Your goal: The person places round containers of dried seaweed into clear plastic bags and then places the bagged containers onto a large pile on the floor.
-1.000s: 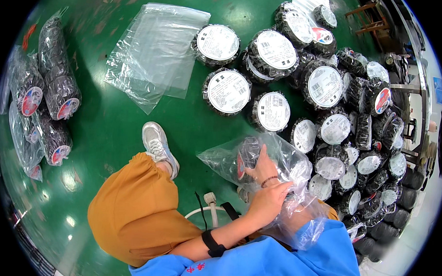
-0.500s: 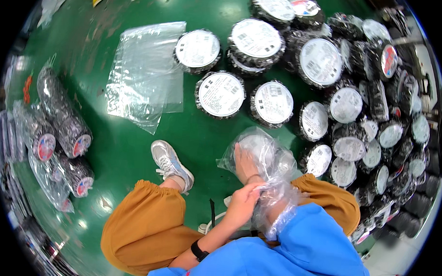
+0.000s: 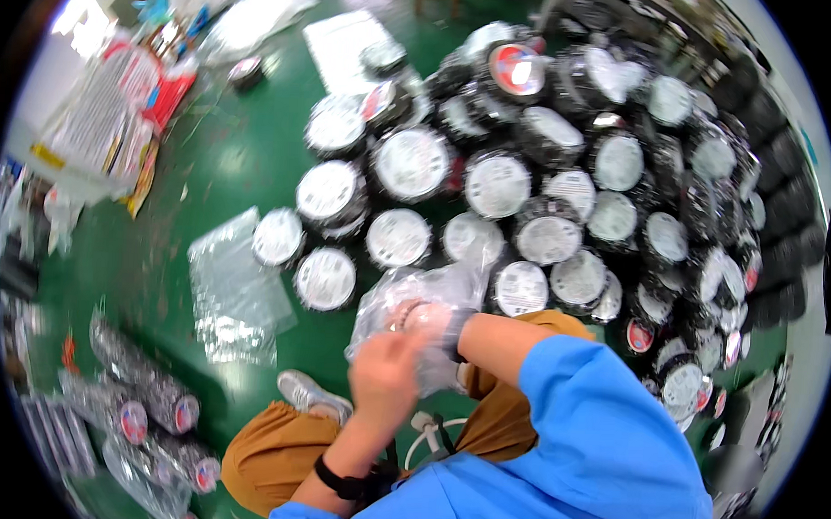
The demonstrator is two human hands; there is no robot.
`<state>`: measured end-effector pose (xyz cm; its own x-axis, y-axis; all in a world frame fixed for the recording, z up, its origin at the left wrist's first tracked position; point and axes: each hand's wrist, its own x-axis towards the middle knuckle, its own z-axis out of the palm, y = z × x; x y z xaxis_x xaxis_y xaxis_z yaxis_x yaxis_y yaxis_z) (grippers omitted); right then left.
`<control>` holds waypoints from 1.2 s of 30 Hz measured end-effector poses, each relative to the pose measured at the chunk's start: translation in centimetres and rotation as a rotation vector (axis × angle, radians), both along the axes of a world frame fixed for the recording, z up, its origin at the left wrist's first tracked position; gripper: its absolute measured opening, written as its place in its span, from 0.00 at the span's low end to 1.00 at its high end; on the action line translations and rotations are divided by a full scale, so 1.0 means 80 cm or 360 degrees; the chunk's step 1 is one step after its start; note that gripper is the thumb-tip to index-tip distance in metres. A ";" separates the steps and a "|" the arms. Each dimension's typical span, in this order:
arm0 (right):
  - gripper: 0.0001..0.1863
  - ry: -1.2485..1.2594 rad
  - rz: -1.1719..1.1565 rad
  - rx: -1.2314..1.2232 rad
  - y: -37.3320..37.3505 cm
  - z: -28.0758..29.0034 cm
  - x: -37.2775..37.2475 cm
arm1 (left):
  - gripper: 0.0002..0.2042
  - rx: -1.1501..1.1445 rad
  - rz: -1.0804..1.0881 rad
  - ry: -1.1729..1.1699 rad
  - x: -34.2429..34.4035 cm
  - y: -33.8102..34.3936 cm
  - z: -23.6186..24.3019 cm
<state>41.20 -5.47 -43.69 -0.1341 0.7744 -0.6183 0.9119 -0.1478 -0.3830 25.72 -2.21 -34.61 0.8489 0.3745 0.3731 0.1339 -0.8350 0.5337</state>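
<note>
A crumpled clear plastic bag [image 3: 446,288] bulges in front of my knees, against the nearest of the black film-wrapped rolls. My right hand [image 3: 420,319] is at the bag with its fingers bent on the plastic, partly blurred. Close by on the left, my left hand [image 3: 382,373] is curled at the bag's near edge; motion smears its fingertips. What lies inside the bag is hard to make out. Just beyond stand film-wrapped black rolls with white round labels, such as one roll [image 3: 398,238] and another roll [image 3: 325,278].
Flat clear bags [image 3: 239,290] lie on the green floor to the left. Long wrapped stacks of rolls [image 3: 146,378] lie at the lower left. Many more rolls [image 3: 620,166] pile up on the right. A large printed sack [image 3: 109,112] stands at the far left.
The view has swung, so things sit lower in it. My right forearm, covered in plastic before, is now outside the bag. My left hand has moved off the right wrist.
</note>
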 end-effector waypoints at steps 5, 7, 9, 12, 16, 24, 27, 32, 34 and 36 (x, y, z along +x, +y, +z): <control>0.13 0.0704 0.0112 0.0351 -0.042 0.186 0.065 | 0.07 -0.0597 0.0384 -0.0079 0.013 0.044 0.012; 0.20 0.1332 -0.0641 0.1359 -0.098 0.160 0.182 | 0.10 -0.1258 0.0609 -0.0138 0.008 0.067 -0.001; 0.30 0.0394 -0.1410 0.1618 -0.177 0.141 0.291 | 0.15 -0.1297 0.0496 -0.0380 0.029 0.059 0.015; 0.66 -0.0263 -0.1697 0.0812 -0.316 -0.067 0.406 | 0.22 -0.0467 0.0193 -0.0005 0.046 0.064 0.033; 0.67 0.0206 -0.1853 0.0684 -0.318 -0.141 0.416 | 0.23 -0.0042 0.0001 0.0503 0.058 0.053 0.061; 0.41 0.0875 -0.2114 0.1442 -0.286 -0.064 0.311 | 0.12 0.0196 0.0417 0.0308 0.073 0.049 0.041; 0.33 0.0315 -0.1909 0.1557 -0.265 -0.036 0.167 | 0.17 -0.0435 0.0459 0.0235 0.098 0.023 0.045; 0.53 0.0613 -0.1591 0.1894 -0.177 0.016 0.069 | 0.29 -0.0285 0.0380 0.0156 0.084 0.008 0.046; 0.33 0.0216 -0.0980 0.1591 -0.159 0.040 0.080 | 0.31 0.0026 0.0310 0.0249 0.073 -0.007 0.043; 0.26 -0.0396 -0.0336 0.1317 -0.131 0.062 0.052 | 0.28 -0.0098 0.0131 0.0537 0.081 -0.049 0.027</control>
<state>45.39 -15.93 -38.73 0.1255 0.9794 0.1580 0.9679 -0.0860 -0.2361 32.16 -6.11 -32.46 0.8865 0.4599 0.0513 0.3767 -0.7816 0.4971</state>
